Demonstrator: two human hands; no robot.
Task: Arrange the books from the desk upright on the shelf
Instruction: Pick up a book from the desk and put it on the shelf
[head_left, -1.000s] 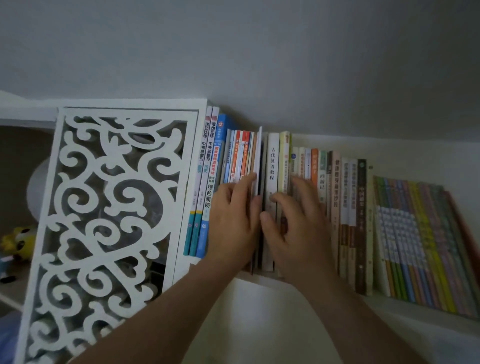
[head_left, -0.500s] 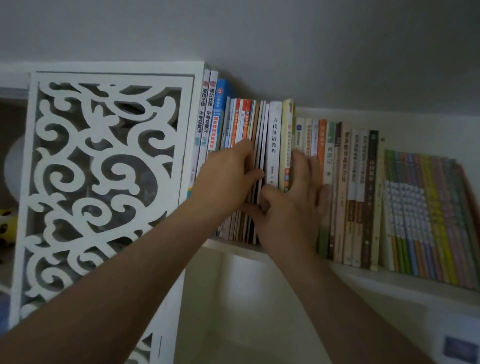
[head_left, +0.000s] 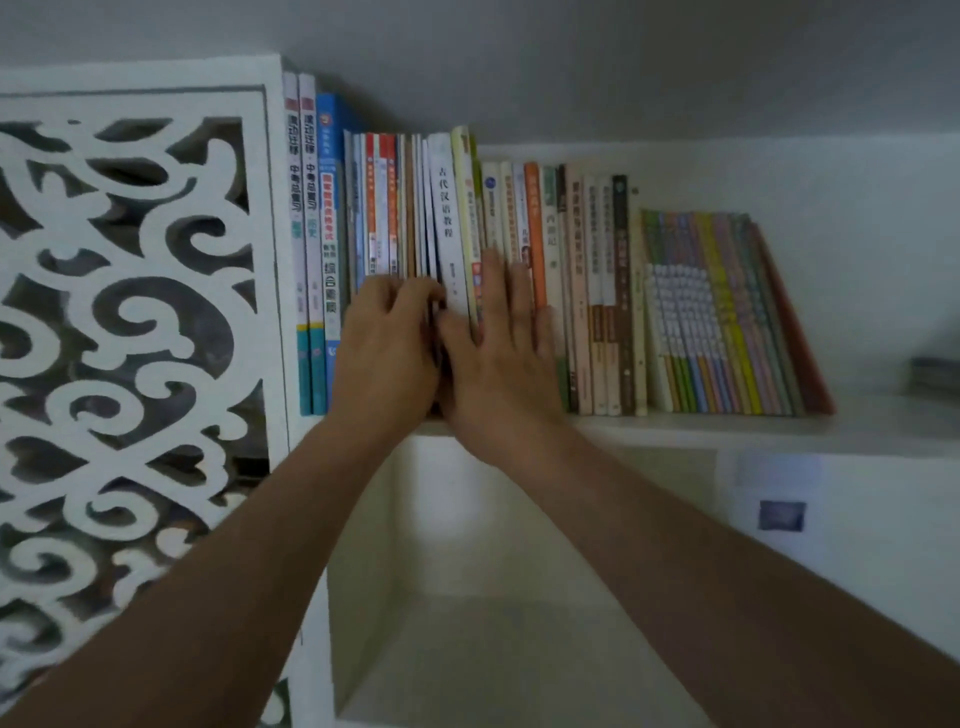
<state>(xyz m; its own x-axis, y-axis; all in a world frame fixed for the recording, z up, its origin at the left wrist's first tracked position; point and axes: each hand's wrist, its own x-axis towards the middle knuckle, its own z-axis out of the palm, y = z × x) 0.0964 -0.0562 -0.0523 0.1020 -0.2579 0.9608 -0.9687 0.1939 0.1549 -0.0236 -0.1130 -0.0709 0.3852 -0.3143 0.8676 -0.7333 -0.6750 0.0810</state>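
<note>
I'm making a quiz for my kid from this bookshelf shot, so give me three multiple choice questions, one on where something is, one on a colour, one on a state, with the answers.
1. Where is the fretwork panel?
A. left of the books
B. right of the books
C. lying on the books

2. What colour is the spine just right of the right hand's fingertips?
A. black
B. orange
C. purple

3. How do the thin books at the row's right end stand?
A. flat in a pile
B. leaning
C. open

Answers:
1. A, the panel borders the row's left end.
2. B, the orange spine rises beside the fingers.
3. B, their tops tilt left.
</note>
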